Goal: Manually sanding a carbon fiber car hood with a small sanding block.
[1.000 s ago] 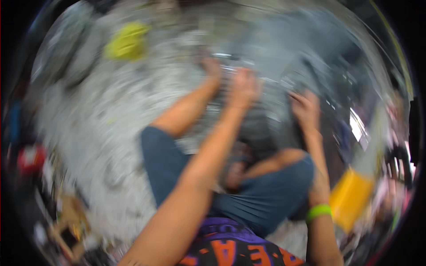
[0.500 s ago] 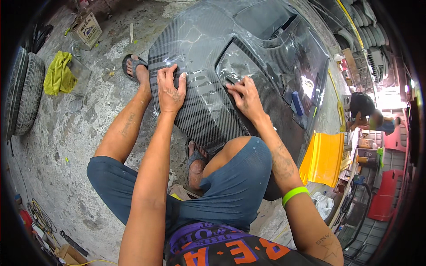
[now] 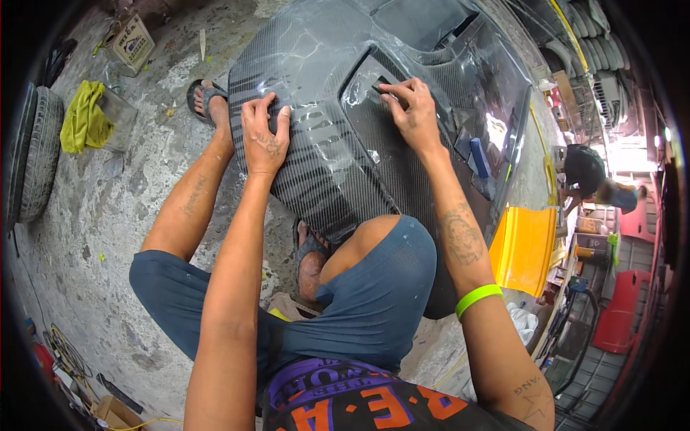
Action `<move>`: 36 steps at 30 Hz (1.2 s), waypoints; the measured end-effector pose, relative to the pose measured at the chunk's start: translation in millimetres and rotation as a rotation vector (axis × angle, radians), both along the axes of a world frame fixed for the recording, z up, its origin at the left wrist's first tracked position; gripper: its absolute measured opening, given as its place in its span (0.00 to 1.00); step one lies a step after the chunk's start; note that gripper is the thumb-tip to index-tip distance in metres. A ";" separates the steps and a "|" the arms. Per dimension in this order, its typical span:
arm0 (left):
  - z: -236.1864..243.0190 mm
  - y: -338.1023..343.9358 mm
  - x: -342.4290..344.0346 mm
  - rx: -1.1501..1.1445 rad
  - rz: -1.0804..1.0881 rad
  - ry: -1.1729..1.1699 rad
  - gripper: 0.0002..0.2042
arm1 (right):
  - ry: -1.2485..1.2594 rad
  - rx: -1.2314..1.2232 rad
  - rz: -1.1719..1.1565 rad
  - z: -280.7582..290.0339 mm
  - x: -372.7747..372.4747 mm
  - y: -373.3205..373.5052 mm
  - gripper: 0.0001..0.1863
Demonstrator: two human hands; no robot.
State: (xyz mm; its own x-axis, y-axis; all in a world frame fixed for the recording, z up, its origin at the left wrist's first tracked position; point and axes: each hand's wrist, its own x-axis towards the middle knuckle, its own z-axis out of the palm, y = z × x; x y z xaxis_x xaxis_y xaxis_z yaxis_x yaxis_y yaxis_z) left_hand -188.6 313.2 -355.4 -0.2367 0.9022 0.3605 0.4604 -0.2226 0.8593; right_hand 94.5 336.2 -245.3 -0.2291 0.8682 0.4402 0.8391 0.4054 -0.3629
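Observation:
A large, wet car hood (image 3: 323,172) with a dark carbon-fibre weave lies before my knees, with a raised rim around a recess. On its left part my left hand (image 3: 264,136) rests with the fingers apart, holding nothing. My right hand (image 3: 411,115) pinches a small black piece of what looks like folded sandpaper (image 3: 381,85) against the recess, near its upper end. Whitish wet film shows around that spot. The rest of the piece is hidden by my fingers.
A blue block (image 3: 479,158) lies on the hood's right part. On the floor at right stands a yellow panel (image 3: 527,250). Tyres (image 3: 44,154) and a yellow-green cloth (image 3: 86,118) on a clear container are at left. Another person (image 3: 586,169) works at far right.
My right hand has moved away from me and slightly right, up along the recess, with the black piece. The left hand stays on the hood; the whole view has shifted a little.

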 end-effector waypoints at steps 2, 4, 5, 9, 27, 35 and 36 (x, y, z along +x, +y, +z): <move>-1.4 0.6 -5.1 0.007 0.007 0.020 0.19 | 0.009 -0.038 0.037 7.5 -6.5 -11.7 0.12; -5.7 2.8 -6.4 0.029 0.011 0.038 0.19 | 0.013 -0.098 0.119 2.1 -4.1 -20.1 0.12; -8.0 3.7 -7.1 0.057 0.021 0.057 0.19 | 0.012 -0.139 0.150 -2.0 -5.5 -21.3 0.12; -4.3 3.8 0.2 0.018 0.000 0.034 0.19 | 0.010 -0.117 0.173 -28.6 -6.4 -22.5 0.14; -7.1 4.1 -3.1 0.049 0.003 -0.007 0.18 | -0.032 -0.089 0.126 -32.9 -25.9 -51.2 0.13; -8.7 2.8 -5.6 0.056 0.015 -0.001 0.18 | 0.002 -0.065 0.112 -40.3 -28.6 -53.3 0.12; -7.0 4.1 -1.3 0.058 0.014 -0.026 0.18 | -0.044 -0.040 0.109 -38.6 -24.9 -42.2 0.12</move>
